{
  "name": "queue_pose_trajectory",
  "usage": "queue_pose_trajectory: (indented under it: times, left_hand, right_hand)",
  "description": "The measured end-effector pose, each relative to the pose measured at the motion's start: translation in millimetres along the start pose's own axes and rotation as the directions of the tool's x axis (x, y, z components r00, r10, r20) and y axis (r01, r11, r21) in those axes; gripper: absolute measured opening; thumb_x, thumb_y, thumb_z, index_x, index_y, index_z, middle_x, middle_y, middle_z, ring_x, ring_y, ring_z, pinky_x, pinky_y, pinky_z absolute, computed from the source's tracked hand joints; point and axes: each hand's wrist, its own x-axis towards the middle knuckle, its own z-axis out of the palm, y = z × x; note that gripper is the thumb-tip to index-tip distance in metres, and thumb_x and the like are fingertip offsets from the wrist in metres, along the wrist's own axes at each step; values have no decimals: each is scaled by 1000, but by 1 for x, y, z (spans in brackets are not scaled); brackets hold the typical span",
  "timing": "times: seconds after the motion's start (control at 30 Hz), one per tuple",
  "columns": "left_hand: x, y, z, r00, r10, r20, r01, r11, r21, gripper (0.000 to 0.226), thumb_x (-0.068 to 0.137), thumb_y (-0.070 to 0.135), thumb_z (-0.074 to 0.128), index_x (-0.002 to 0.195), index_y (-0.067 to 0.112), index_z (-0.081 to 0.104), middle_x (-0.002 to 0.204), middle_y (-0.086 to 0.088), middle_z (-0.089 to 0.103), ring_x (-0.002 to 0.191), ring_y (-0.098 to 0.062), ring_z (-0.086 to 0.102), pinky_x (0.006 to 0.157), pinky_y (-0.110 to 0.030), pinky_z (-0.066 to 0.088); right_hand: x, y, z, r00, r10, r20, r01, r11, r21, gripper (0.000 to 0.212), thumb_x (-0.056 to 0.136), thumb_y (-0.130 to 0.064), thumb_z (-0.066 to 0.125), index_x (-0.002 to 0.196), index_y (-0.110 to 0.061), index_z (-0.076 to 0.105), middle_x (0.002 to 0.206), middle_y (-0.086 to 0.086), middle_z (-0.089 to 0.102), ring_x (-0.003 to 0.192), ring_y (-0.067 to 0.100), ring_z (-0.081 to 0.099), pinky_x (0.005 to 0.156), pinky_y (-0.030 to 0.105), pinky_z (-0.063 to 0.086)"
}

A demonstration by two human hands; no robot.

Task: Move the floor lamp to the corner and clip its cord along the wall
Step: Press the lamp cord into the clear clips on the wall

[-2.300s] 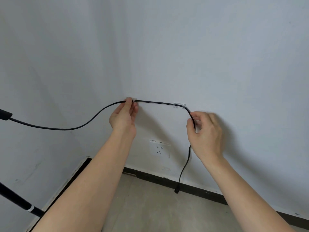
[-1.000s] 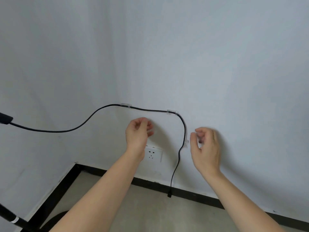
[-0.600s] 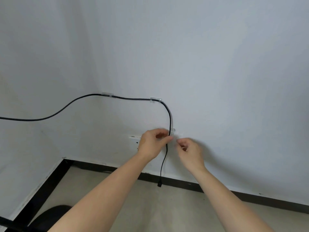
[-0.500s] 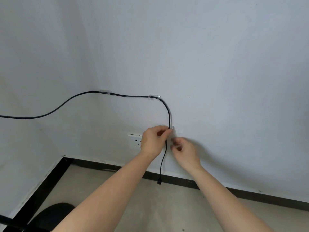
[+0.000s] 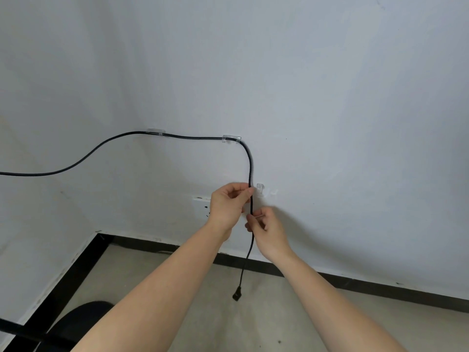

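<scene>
A black lamp cord [image 5: 195, 137] runs in from the left edge and passes through two clear clips [image 5: 155, 132] [image 5: 231, 138] on the white wall. It then bends down and hangs, with its plug [image 5: 237, 296] dangling above the floor. My left hand [image 5: 229, 205] pinches the hanging stretch just left of a third clear clip [image 5: 260, 188]. My right hand [image 5: 269, 231] pinches the cord a little lower. The lamp's black round base [image 5: 78, 318] and pole [image 5: 15, 327] show at the bottom left.
A white wall socket [image 5: 203, 205] sits partly behind my left hand. A black skirting strip [image 5: 355, 285] runs along the foot of both walls, which meet in a corner on the left. The floor [image 5: 253, 326] is bare grey concrete.
Both hands left the upper clips and dropped to the hanging cord. My left hand now grips it beside the third clip, and my right hand has closed on it just below.
</scene>
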Motion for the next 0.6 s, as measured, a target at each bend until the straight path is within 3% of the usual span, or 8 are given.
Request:
queue_pose_trajectory:
  times: [0.17,0.23,0.33,0.47,0.6]
  left_hand:
    - [0,1,9,998,58,0,-58,997,60,5,89,19,73,89,22,77,80,8,73,62,9,61,60,-10,47]
    - [-1,-2,8,997,83,1,-83,993,87,10,92,19,68,94,22,77,82,8,73,63,5,59,61,-10,47]
    - [-1,-2,10,995,103,-16,-100,987,130,12,92,18,68,99,17,78,88,4,76,80,-6,66,74,-16,51]
    - [-1,0,17,986,112,-121,-95,985,141,6,87,16,73,91,15,77,86,-1,77,85,-15,72,79,-25,56]
    - [-1,-1,19,977,173,-122,-150,973,175,9,89,14,70,95,13,78,89,1,77,81,-6,67,69,-6,48]
  right_hand:
    - [0,5,-7,998,-2,-57,3,1000,12,8,99,-28,58,94,-28,52,83,-2,73,79,13,70,73,29,53]
    - [1,7,-10,998,-7,-65,8,1000,12,8,99,-28,58,93,-30,53,85,-3,73,78,12,71,73,28,53]
    - [2,9,-12,998,-11,-69,11,1000,0,9,100,-27,57,94,-33,55,90,-4,72,77,10,71,74,29,55]
    - [4,10,-13,994,-19,-106,17,1000,-18,10,100,-26,57,93,-34,55,89,-6,71,75,8,71,75,32,56]
    - [5,10,-13,992,-19,-126,15,999,-29,8,100,-25,56,95,-31,56,89,-6,70,78,12,72,76,37,58]
